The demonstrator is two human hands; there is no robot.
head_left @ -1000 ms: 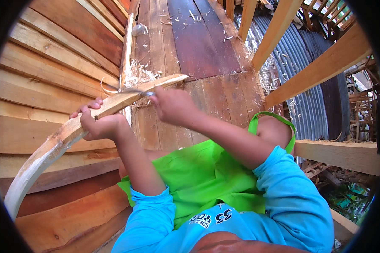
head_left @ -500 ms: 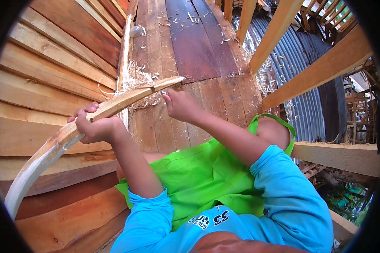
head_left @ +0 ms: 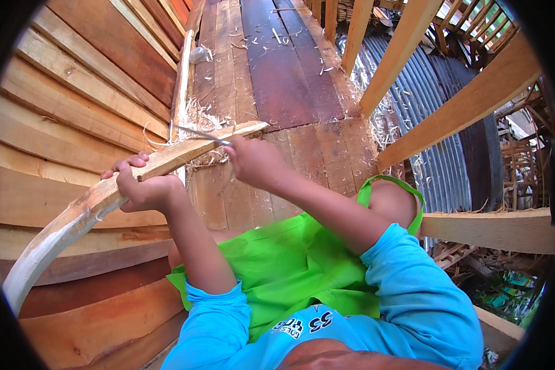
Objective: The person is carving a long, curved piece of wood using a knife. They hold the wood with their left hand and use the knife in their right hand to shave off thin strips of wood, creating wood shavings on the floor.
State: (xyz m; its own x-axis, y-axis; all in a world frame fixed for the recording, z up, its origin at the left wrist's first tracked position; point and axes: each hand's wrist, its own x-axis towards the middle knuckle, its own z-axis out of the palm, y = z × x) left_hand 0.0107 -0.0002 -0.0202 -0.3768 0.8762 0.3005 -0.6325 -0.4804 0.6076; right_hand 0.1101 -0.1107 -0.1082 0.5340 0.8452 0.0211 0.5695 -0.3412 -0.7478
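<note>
A long wooden pole (head_left: 185, 148), pale and shaved toward its far end, slants across in front of me; its near part curves down to the left edge and is whitish. My left hand (head_left: 140, 184) is closed round the pole at about its middle. In my right hand (head_left: 256, 161) is a knife (head_left: 202, 134), held by its handle, which my fingers hide. The thin blade lies across the top of the pole near the far end, pointing left. A green apron (head_left: 290, 259) covers my lap.
A plank wall (head_left: 61, 142) runs close along the left. Curly wood shavings (head_left: 203, 117) heap against its foot and scatter over the board floor (head_left: 314, 154). A clear round container (head_left: 198, 55) stands by the wall. Wooden rails (head_left: 462, 105) and corrugated metal sheets (head_left: 438, 148) lie to the right.
My right hand has drawn back slightly toward me and left, and the knife blade now shows plainly across the pole. The left hand keeps its hold; the pole has shifted only slightly.
</note>
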